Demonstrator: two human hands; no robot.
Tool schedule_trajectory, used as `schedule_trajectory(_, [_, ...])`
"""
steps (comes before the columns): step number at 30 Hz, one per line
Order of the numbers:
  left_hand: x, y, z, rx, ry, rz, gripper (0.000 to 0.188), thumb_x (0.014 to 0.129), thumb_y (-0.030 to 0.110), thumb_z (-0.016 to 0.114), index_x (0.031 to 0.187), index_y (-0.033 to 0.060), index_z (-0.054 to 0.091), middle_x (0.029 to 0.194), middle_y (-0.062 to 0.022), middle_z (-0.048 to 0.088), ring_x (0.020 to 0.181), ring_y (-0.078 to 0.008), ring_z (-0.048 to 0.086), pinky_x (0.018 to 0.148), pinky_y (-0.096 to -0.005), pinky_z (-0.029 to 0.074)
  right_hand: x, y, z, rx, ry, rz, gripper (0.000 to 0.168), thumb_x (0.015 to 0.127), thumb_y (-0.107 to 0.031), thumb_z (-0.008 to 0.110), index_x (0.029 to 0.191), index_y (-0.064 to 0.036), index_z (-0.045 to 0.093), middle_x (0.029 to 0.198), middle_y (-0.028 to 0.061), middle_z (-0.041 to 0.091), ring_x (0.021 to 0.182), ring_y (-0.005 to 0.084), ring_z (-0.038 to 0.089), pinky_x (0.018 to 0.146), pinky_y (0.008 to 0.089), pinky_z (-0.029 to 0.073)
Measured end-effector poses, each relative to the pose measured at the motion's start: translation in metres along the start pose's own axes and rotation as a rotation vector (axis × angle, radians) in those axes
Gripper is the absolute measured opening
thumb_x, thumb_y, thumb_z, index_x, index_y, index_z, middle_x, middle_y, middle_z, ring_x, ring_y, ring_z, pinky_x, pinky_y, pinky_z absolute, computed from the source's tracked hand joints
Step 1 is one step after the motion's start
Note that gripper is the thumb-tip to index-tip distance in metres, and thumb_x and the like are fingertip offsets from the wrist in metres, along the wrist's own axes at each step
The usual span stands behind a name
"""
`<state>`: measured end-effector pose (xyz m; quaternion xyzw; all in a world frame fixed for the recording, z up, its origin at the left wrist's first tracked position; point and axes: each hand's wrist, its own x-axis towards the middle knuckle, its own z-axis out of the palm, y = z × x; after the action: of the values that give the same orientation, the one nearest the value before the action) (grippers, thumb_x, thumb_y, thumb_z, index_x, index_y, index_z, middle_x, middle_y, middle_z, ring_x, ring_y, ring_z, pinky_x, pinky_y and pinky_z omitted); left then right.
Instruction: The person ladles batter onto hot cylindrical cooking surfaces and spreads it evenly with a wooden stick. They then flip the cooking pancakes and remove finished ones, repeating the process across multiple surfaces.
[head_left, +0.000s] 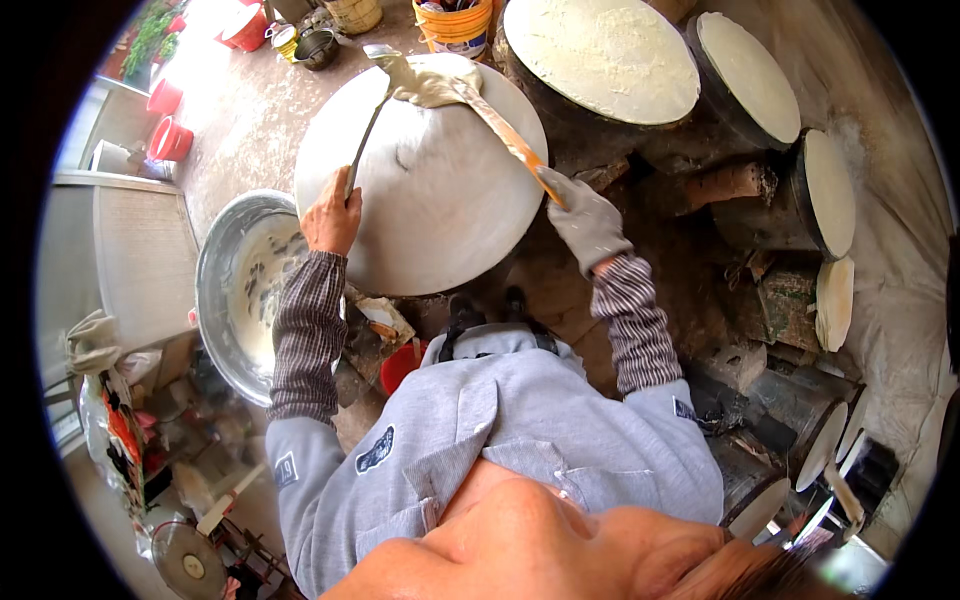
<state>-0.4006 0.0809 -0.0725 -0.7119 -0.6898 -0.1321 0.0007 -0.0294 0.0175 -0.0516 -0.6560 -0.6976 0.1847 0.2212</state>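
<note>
Before me is a large round griddle (442, 225) with a pale, smooth top. A thick lump of wet batter (435, 84) lies near its far edge. My left hand (334, 216), bare, grips a thin-handled scraper (367, 139), whose far end is smeared with batter. A grey glove covers my right hand (586, 217), which holds a batter-coated wooden spreader (499, 124) with its far end in the lump. Beside my left forearm stands a wide metal basin (210, 300) of pale batter, partly hidden by the sleeve.
More round griddles carry pale layers: one (600, 56) at the far right, another (750, 79) beside it, several further along. An orange-yellow bucket (456, 30) and a dark pan (316, 49) stand beyond. Red buckets (171, 139) line the left. A red container (401, 367) is near my feet.
</note>
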Motion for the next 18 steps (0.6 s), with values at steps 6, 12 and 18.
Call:
schedule_trajectory(6, [-0.001,0.001,-0.012,0.016,-0.052,0.012,0.036,0.09,0.03,0.06,0.124,0.021,0.052,0.112,-0.003,0.067,0.087,-0.0282,0.067,0.068,-0.0402,0.054,-0.007,-0.001,0.025,0.274,-0.026,0.252,0.05,0.084,-0.007,0.06,0.133,-0.013,0.056,0.13,0.0079,0.061,0.116,0.0147,0.06,0.098,0.0262,0.045])
schedule_trajectory(12, [-0.008,-0.017,-0.01,0.063,-0.002,-0.002,0.038,0.09,0.03,0.06,0.126,0.0213,0.053,0.114,-0.0033,0.067,0.086,-0.0272,0.068,0.067,-0.0389,0.054,0.003,0.002,0.035,0.587,-0.011,0.142,0.053,0.079,-0.009,0.063,0.132,-0.016,0.057,0.126,0.0098,0.062,0.11,0.0258,0.062,0.097,0.0325,0.048])
schedule_trajectory(18, [-0.008,-0.021,-0.013,0.021,0.012,0.025,0.034,0.09,0.029,0.06,0.122,0.0202,0.052,0.106,-0.0056,0.068,0.082,-0.0306,0.067,0.066,-0.0406,0.053,0.008,-0.012,0.052,0.76,-0.123,0.262,0.054,0.08,-0.002,0.06,0.133,-0.013,0.057,0.129,0.0072,0.062,0.108,0.0137,0.063,0.093,0.0252,0.049])
